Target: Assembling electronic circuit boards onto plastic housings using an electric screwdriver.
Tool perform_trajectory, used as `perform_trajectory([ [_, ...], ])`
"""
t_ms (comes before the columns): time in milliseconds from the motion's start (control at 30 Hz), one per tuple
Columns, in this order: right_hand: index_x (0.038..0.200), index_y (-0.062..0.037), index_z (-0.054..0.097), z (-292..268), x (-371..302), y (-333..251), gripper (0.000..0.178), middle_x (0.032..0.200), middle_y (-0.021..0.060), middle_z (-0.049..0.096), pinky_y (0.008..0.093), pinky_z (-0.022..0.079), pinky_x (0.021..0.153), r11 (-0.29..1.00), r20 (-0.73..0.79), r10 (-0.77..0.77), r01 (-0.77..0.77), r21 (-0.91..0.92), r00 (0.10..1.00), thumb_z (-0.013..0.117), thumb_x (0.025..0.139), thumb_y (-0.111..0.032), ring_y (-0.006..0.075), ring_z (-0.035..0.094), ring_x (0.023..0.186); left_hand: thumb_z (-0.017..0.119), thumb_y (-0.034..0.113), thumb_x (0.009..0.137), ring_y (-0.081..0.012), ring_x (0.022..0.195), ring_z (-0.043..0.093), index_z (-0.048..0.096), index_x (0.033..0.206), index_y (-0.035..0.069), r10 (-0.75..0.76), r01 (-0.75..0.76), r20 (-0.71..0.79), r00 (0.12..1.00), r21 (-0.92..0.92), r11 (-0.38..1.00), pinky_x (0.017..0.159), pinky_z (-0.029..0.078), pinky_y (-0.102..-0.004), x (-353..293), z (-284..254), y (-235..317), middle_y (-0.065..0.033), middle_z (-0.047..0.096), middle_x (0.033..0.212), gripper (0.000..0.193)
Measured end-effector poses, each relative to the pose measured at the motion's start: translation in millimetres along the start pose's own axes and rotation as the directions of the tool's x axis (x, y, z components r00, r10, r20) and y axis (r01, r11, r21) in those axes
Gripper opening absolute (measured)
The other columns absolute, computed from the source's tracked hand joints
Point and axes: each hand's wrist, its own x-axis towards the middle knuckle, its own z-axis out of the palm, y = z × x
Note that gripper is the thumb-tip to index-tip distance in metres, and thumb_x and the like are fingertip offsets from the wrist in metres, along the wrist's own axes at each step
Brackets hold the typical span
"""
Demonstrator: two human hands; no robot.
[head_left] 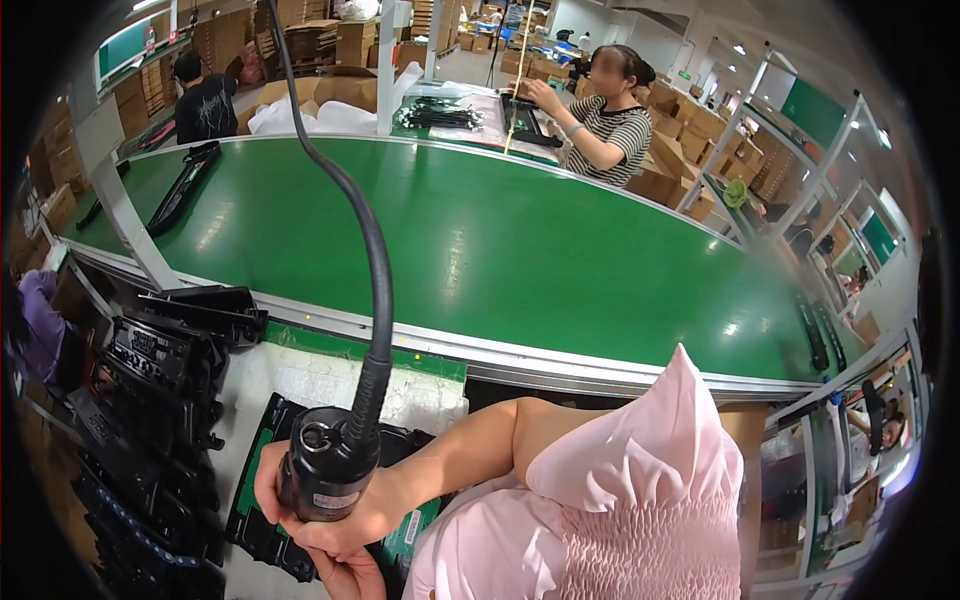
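Observation:
My right hand [350, 520] is wrapped round the body of a black electric screwdriver [325, 455], seen from its top end. A metal ring and a thick black cable [375, 270] come off that end; the tip is hidden below. Under the tool lies a black plastic housing [275, 415] with green parts, largely covered by my hands and the screwdriver. Close beneath my right hand, at the lower edge, my left hand [350, 578] has its fingers bent together beside the housing. What those fingers hold, if anything, cannot be made out.
Black plastic housings [150, 400] are piled at my left. Beyond the white work surface [240, 375] runs a green conveyor belt [520, 260], with black long parts [185, 190] at its far left and others [815, 335] at its right. A co-worker [610, 120] handles a black part across the belt.

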Motion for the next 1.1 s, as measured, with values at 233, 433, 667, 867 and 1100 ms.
perform_trajectory([
  [233, 0.081, -0.0002, 0.05, -4, 10, 22, 0.017, 0.069, 0.0025, 0.051, 0.0223, 0.039, 0.053, 0.995, -0.184, 0.093, -0.096, -0.012, 0.979, 0.058, 0.067, -0.005, 0.008, 0.048, 0.061, 0.04, 0.018, 0.091, -0.0392, 0.121, 0.03, 0.027, 0.123, -0.014, 0.133, -0.118, -0.088, 0.987, 0.16, 0.98, 0.103, 0.028, -0.0427, -6, 5, -18, -0.0275, 0.034, 0.127, 0.047],
  [433, 0.096, 0.0016, 0.043, -43, 21, 17, 0.029, 0.058, 0.0067, 0.046, 0.0312, 0.043, 0.05, 0.936, -0.162, 0.045, -0.098, -0.338, 0.986, 0.049, 0.069, -0.005, 0.0156, 0.045, 0.047, 0.041, 0.001, 0.087, -0.0291, 0.11, 0.047, 0.044, 0.11, -0.014, 0.269, -0.296, 0.124, 0.955, 0.358, 0.886, 0.101, 0.035, -0.0339, 5, 10, 1, -0.0216, 0.05, 0.112, 0.028],
  [667, 0.094, 0.0006, 0.046, -50, 32, 53, 0.027, 0.056, 0.0055, 0.04, 0.034, 0.04, 0.052, 0.97, -0.042, 0.072, -0.08, -0.231, 0.997, 0.041, 0.068, -0.004, 0.0152, 0.037, 0.044, 0.042, 0.004, 0.088, -0.0228, 0.096, 0.058, 0.047, 0.111, -0.007, 0.308, -0.316, 0.08, 0.948, 0.338, 0.886, 0.082, 0.05, -0.0246, -5, 15, 33, -0.0179, 0.056, 0.105, 0.026],
  [867, 0.093, 0.0025, 0.044, -46, 28, 53, 0.026, 0.057, 0.0057, 0.042, 0.0331, 0.04, 0.052, 0.947, -0.07, 0.107, -0.123, -0.296, 0.992, 0.043, 0.068, -0.004, 0.014, 0.037, 0.044, 0.045, 0.008, 0.088, -0.0209, 0.092, 0.06, 0.051, 0.105, -0.005, 0.267, -0.268, 0.045, 0.963, 0.309, 0.913, 0.078, 0.052, -0.0242, -3, 10, 18, -0.0158, 0.058, 0.1, 0.021],
  [1100, 0.093, 0.0005, 0.043, -86, 67, 90, 0.029, 0.064, 0.0108, 0.051, 0.0262, 0.041, 0.047, 0.911, 0.652, -0.382, 0.384, 0.148, 0.655, 0.057, 0.068, 0.0, 0.0154, 0.048, 0.049, 0.049, 0.009, 0.087, -0.0139, 0.082, 0.06, 0.053, 0.105, -0.002, 0.274, -0.283, 0.075, 0.959, 0.331, 0.9, 0.072, 0.052, -0.021, -2, 5, 18, -0.0102, 0.059, 0.094, 0.021],
])
